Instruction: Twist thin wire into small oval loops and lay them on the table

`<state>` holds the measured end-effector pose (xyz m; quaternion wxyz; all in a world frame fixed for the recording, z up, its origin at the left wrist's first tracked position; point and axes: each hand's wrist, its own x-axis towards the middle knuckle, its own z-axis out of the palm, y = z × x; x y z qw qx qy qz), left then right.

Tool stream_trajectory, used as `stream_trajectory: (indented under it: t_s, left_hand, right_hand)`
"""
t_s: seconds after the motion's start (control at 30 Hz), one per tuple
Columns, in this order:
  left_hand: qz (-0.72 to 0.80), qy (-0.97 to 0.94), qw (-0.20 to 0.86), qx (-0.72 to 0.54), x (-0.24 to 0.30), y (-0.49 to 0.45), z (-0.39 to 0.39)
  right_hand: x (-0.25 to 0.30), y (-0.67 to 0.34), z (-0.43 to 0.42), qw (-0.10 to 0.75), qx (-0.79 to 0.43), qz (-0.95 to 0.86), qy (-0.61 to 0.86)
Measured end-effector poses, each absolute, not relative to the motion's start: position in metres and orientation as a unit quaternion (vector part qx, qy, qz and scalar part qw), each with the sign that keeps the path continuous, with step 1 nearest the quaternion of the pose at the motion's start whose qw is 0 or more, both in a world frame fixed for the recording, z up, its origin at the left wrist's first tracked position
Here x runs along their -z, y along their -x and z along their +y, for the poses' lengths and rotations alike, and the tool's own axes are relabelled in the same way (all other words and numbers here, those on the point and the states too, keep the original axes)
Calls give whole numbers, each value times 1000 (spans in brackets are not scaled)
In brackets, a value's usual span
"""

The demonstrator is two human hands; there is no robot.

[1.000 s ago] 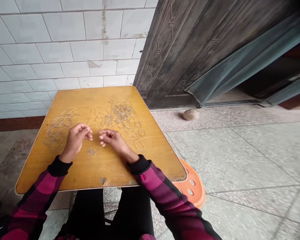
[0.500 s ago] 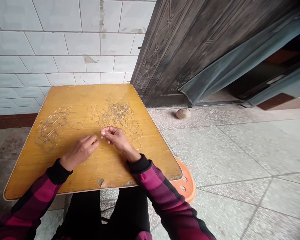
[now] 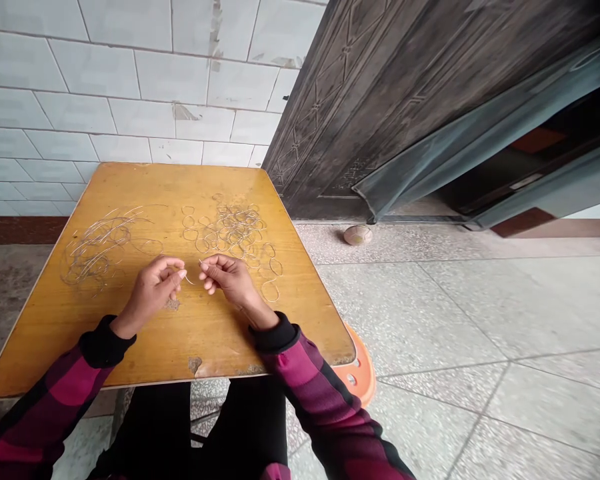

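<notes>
Over the middle of the yellow wooden table, my left hand pinches a short, thin wire between thumb and fingertips. A curved end of that wire shows between the hands. Close by on the right, my right hand is closed in a pinch too, with a small bit of wire at its fingertips. Whether both hands grip the same wire I cannot tell. Left of my hands lie loose wire pieces, mostly long and gently curved. Beyond my right hand spreads a tangle of wire loops, some shaped like figure eights.
A white tiled wall stands behind the table. To the right are a dark carved door, a blue-grey curtain and a roundish ball on the floor. An orange stool sticks out beneath the table's right corner.
My left hand has turned, so its thumb and the wire's curved end now show. My right hand keeps nearly the same place and pinch. The view has shifted slightly.
</notes>
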<state>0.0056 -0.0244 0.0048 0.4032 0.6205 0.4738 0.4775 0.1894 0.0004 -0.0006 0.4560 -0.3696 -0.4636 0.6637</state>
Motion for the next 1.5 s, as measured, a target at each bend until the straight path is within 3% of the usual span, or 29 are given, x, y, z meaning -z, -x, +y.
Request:
stream_trajectory:
  t_s: [0.1,0.27,0.87,1.5]
  left_hand:
    - [457,-493,550,-496,-5,-9,-22]
    - [445,-427,594,-516,-10,-12,-21]
    - [451,-528,512,-506,0,-15,-26]
    - [444,-531,516,-505,1,-14,-28]
  right_hand:
    - [0,-188,-3,449,-662,-476,365]
    - [0,-185,-7,454,-662,-475,359]
    - [5,-177,-10,434,-660,-490,369]
    - [-1,-177,-14,426,-652,-506,372]
